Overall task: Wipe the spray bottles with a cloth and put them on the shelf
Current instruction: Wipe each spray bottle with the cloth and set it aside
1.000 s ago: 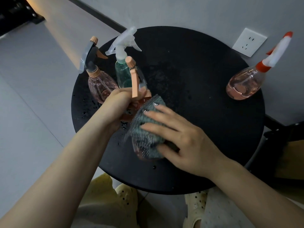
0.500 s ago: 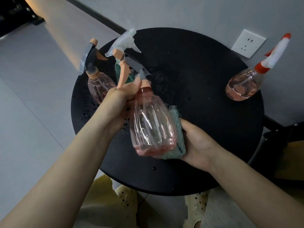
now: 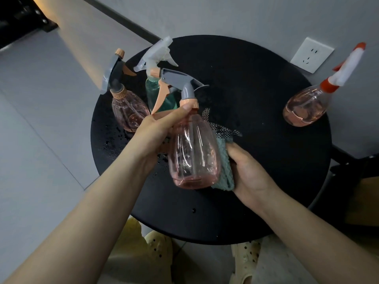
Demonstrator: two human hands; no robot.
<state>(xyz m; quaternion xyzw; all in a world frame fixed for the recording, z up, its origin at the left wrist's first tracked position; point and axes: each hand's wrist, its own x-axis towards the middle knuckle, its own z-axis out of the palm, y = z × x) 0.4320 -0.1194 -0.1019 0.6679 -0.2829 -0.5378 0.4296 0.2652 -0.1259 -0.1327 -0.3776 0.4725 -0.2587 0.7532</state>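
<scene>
Pink and see-through, the held spray bottle (image 3: 194,154) hangs above the near part of the round black table (image 3: 256,201), upright with a slight tilt, a little liquid pooled at its base. Its trigger is peach and its nozzle head grey. The left hand (image 3: 152,136) grips it at the neck, thumb up by the collar. The right hand (image 3: 249,171) curls around a teal cloth (image 3: 223,169) and presses it against the bottle's right side; a mesh corner of the cloth sticks out behind. Water drops speckle the tabletop on the left. Farther back stand another pink bottle (image 3: 128,111) and a green bottle (image 3: 158,95), close together. Well apart at the right edge stands a bottle with an orange-and-white sprayer (image 3: 305,107). Behind it, a white wall socket (image 3: 311,55) sits in the grey wall.
</scene>
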